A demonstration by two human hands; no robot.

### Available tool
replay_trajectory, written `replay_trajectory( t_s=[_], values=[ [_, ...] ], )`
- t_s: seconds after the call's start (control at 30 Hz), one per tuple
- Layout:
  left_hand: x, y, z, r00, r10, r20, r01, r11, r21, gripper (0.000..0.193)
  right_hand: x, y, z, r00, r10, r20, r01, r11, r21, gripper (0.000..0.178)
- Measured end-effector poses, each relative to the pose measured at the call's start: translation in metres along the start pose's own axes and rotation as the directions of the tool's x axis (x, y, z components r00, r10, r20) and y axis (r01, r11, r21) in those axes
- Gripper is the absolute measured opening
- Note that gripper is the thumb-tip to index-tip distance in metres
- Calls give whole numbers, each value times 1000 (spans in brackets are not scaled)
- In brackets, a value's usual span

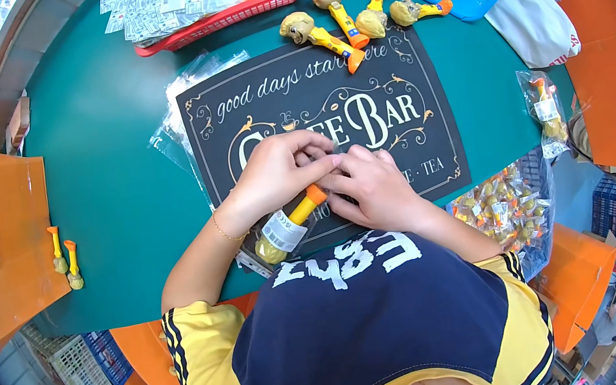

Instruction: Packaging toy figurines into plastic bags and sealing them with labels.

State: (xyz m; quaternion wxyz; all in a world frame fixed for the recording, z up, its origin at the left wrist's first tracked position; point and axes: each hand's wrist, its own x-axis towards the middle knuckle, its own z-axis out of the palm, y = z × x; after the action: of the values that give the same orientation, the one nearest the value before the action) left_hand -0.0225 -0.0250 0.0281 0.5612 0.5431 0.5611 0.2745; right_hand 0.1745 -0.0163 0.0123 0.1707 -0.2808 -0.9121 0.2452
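Toward seven o'clock from the middle of the black mat [438, 120], I see a yellow toy [298, 213] lying in a clear bag [273, 252], orange end up toward one o'clock. Over that end my left hand [284, 163] and right hand [376, 187] meet, fingertips drawn close; I cannot tell what the grip pinches, if anything. I judge the step to be closing the bag; next calls for pressing its mouth flat, then moving it toward the bagged toys [503, 204] at four o'clock.
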Motion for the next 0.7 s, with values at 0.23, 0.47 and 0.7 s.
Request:
replay_trajectory(
  t_s=[0.23,0.47,0.7],
  values=[
    [4,-17,-8,991,-131,-31,108,910,-401,20,-7,17,-26,991,45,123,-68,979,194,20],
    [6,-24,-7,994,-99,-45,66,883,-464,22,4,27,-37,987,128,-100,-101,964,244,14],
    [6,-24,-1,1000,-10,-15,2,895,-446,23,35,10,-17,945,71,-320,-99,993,-72,10]
  ],
)
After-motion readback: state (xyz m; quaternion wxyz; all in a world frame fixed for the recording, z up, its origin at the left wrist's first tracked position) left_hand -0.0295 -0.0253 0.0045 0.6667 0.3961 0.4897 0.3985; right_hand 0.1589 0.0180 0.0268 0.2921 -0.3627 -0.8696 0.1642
